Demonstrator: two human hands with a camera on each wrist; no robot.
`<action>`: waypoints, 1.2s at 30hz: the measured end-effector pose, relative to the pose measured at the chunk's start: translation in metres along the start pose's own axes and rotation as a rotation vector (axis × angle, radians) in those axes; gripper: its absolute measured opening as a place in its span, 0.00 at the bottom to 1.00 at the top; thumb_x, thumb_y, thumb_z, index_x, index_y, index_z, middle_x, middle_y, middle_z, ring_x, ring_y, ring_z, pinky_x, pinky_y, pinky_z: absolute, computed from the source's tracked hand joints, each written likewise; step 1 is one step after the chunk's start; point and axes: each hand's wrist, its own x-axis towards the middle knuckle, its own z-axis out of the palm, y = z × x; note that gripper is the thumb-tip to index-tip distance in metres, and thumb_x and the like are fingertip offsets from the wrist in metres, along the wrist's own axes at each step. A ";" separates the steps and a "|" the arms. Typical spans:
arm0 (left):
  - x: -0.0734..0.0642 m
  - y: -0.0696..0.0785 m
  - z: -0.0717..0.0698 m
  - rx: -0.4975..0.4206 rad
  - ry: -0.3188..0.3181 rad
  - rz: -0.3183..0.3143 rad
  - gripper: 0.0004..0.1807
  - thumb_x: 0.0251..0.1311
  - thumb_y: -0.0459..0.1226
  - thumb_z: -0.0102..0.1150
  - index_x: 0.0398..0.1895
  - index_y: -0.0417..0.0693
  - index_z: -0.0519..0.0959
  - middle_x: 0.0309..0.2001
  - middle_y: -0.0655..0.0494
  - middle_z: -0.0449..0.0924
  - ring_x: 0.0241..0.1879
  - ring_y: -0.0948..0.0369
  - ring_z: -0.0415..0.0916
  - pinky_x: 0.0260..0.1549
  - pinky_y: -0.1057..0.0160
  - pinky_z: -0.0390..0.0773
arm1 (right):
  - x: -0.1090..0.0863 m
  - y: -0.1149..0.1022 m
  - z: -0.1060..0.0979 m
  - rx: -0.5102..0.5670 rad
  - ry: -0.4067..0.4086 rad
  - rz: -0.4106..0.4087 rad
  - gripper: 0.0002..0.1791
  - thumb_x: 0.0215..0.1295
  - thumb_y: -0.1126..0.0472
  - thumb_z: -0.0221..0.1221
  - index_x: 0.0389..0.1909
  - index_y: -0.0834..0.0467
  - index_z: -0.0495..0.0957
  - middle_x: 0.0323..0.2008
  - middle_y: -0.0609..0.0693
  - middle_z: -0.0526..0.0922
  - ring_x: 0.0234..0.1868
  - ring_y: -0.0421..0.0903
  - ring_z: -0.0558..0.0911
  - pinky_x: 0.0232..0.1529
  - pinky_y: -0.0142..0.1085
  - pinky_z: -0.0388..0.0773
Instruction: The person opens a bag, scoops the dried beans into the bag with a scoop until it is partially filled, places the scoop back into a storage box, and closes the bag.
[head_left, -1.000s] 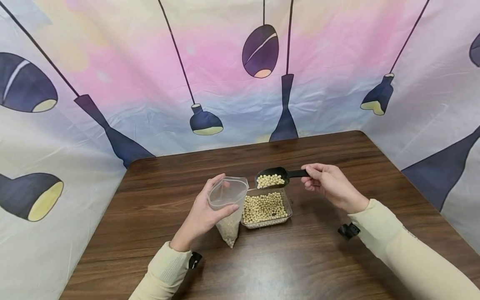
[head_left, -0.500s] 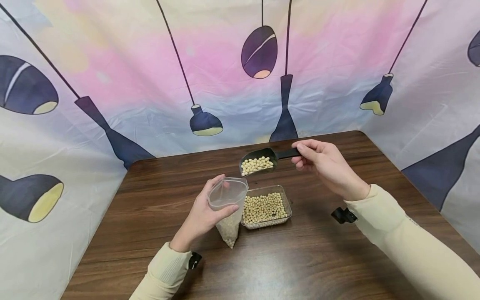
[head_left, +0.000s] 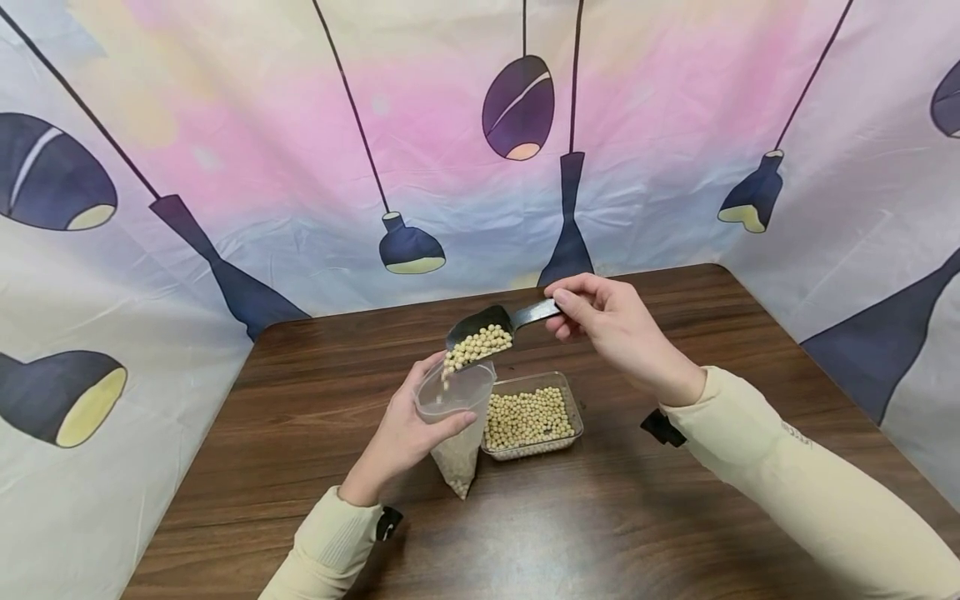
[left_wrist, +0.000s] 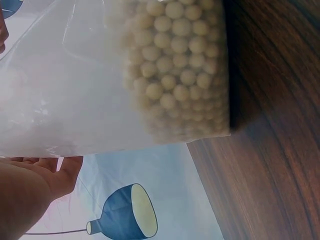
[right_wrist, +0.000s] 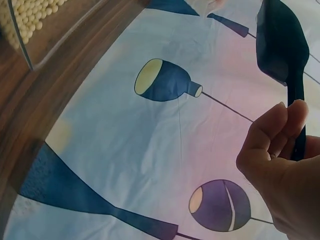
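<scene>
Beans (head_left: 482, 342) spill from our scoop (head_left: 487, 318) into a clear bag (head_left: 457, 460).
Our right hand (head_left: 613, 327) pinches the scoop's handle (head_left: 535, 312); our left hand (head_left: 401, 429) grips the bag near its top, over the counter (head_left: 570, 525) and just beside a tray (head_left: 532, 451) of more beans.

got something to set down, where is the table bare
Bare table lies left of the left hand, and on the near side of the tray, between the sleeves. Crowded: the middle, bag beside tray, scoop and right hand above.
</scene>
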 end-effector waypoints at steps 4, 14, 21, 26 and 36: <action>0.000 0.000 0.000 -0.004 -0.001 0.003 0.43 0.50 0.47 0.74 0.70 0.65 0.62 0.65 0.58 0.67 0.65 0.56 0.63 0.59 0.41 0.63 | 0.001 -0.006 0.000 -0.095 0.007 -0.038 0.14 0.75 0.60 0.51 0.53 0.64 0.75 0.38 0.62 0.83 0.33 0.45 0.83 0.42 0.38 0.81; 0.002 0.000 0.002 -0.011 -0.002 0.012 0.44 0.51 0.47 0.74 0.70 0.62 0.62 0.67 0.60 0.65 0.66 0.56 0.62 0.59 0.39 0.62 | -0.009 -0.021 0.006 -0.294 0.038 -0.286 0.09 0.73 0.63 0.53 0.47 0.60 0.78 0.37 0.52 0.82 0.33 0.43 0.82 0.36 0.34 0.79; 0.003 -0.001 0.004 -0.033 0.004 0.045 0.43 0.51 0.44 0.74 0.70 0.63 0.62 0.58 0.59 0.73 0.60 0.59 0.68 0.56 0.44 0.66 | -0.026 -0.032 0.013 -0.734 0.126 -0.805 0.09 0.66 0.71 0.58 0.46 0.63 0.78 0.36 0.50 0.80 0.29 0.42 0.74 0.32 0.33 0.73; 0.006 -0.001 0.005 -0.042 0.009 0.069 0.43 0.51 0.41 0.75 0.69 0.62 0.63 0.55 0.56 0.74 0.58 0.58 0.69 0.54 0.45 0.68 | -0.036 -0.029 0.006 -0.961 0.125 -0.703 0.06 0.67 0.70 0.58 0.44 0.64 0.77 0.35 0.53 0.81 0.33 0.48 0.79 0.35 0.42 0.77; 0.001 -0.001 0.002 -0.031 0.006 0.039 0.42 0.51 0.42 0.75 0.69 0.62 0.63 0.55 0.57 0.74 0.56 0.59 0.71 0.51 0.49 0.71 | -0.034 0.040 0.003 -0.946 -0.020 -0.167 0.07 0.73 0.63 0.51 0.42 0.60 0.77 0.26 0.46 0.78 0.19 0.37 0.72 0.23 0.35 0.71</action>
